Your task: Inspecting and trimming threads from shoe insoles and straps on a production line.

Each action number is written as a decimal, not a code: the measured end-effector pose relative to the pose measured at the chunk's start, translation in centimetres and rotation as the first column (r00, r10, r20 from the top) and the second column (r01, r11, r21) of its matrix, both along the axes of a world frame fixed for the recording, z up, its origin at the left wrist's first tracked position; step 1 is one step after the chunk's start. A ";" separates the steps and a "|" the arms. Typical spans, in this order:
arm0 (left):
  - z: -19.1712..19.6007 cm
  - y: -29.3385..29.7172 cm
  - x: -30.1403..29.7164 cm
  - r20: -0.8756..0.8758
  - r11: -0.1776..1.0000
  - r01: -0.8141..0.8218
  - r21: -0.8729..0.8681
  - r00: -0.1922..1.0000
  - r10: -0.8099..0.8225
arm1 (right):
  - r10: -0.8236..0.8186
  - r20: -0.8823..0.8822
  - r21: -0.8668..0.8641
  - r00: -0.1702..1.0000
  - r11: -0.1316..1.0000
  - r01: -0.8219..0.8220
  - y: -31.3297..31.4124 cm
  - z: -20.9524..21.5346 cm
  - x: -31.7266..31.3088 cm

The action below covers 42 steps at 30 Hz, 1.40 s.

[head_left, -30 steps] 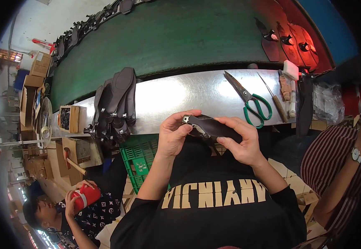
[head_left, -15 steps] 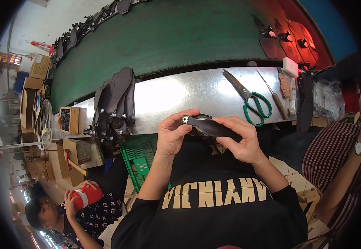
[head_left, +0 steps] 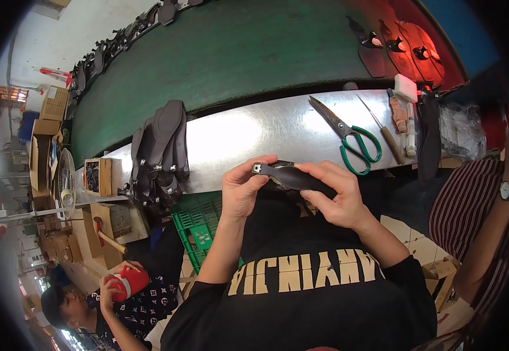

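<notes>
A dark shoe sole (head_left: 294, 177) is held in front of my chest, just off the near edge of the metal ledge. My left hand (head_left: 244, 186) pinches its left end, where a small shiny metal-looking piece (head_left: 257, 168) sticks out. Round the broad right end, my right hand (head_left: 337, 193) has its fingers and thumb closed. Some darker part shows behind the sole, too covered to make out. To the left on the ledge lies a pile of similar dark soles (head_left: 164, 137). Green-handled scissors (head_left: 357, 146) lie open on the ledge to the right.
An awl (head_left: 390, 137), a white block (head_left: 405, 88) and a clear plastic bag (head_left: 464, 131) lie at the right. Beyond runs a green belt (head_left: 237, 52) carrying more soles. A green crate (head_left: 199, 234) stands below the ledge. Co-workers sit on both sides, one holding a red object (head_left: 130, 283).
The whole view has shifted slightly. Both hands keep the same grip on the shoe sole, which has barely moved. The co-worker at lower left still holds the red object.
</notes>
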<state>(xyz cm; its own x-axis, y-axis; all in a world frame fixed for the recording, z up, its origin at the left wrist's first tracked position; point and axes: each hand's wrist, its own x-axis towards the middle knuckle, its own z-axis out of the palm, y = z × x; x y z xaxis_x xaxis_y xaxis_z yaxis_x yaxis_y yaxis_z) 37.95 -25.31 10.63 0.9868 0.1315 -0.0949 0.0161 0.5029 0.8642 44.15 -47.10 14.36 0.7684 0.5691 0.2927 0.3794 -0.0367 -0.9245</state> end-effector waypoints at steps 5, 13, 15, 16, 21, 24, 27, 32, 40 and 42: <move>-0.6 0.1 0.5 0.013 1.000 -0.020 0.008 1.000 0.020 | -0.051 0.039 -0.008 0.998 0.999 0.052 -0.3 0.2 0.2; 0.0 -0.6 0.9 0.002 0.999 0.030 0.030 1.000 -0.031 | -0.081 0.048 0.037 0.996 0.996 0.080 -0.9 -0.4 -0.1; 0.2 -0.5 1.0 0.002 0.994 0.080 0.080 0.997 -0.080 | -0.086 0.052 0.036 0.995 0.996 0.085 -1.1 -0.4 -0.2; 0.1 -0.6 1.1 0.001 0.993 0.083 0.083 0.997 -0.083 | -0.086 0.056 0.031 0.995 0.996 0.085 -1.1 -0.5 -0.2; -0.2 -0.7 1.5 0.163 0.978 0.051 0.201 0.983 -0.085 | -0.060 0.056 0.004 0.997 0.998 0.060 -1.9 -0.1 0.0; -0.4 0.0 1.4 0.138 0.985 0.080 0.154 0.985 -0.102 | -0.060 0.080 0.010 0.995 0.998 0.060 -2.1 0.1 0.0; -0.3 -0.1 1.5 0.163 0.984 0.079 0.157 0.981 -0.105 | -0.069 0.085 0.015 0.994 0.998 0.068 -2.0 0.2 -0.2; -0.6 -0.1 1.3 0.128 0.992 0.076 0.103 0.988 -0.089 | -0.080 0.068 0.022 0.994 0.997 0.078 -1.9 0.3 -0.5; -0.5 -0.9 0.9 0.112 0.997 -0.019 0.074 0.994 0.010 | -0.140 0.102 0.023 0.985 0.990 0.138 -1.6 0.6 -0.9; -0.4 -1.1 0.7 0.058 0.996 -0.058 0.063 0.997 0.054 | -0.162 0.163 0.006 0.973 0.987 0.163 -1.6 0.8 -1.0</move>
<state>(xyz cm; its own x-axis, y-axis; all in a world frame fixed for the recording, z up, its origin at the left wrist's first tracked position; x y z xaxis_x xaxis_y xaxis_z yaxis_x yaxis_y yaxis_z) 38.67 -26.43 10.26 0.9812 0.1907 -0.0293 -0.0599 0.4452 0.8934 43.10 -48.67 15.13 0.7932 0.4434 0.4174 0.5127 -0.1165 -0.8507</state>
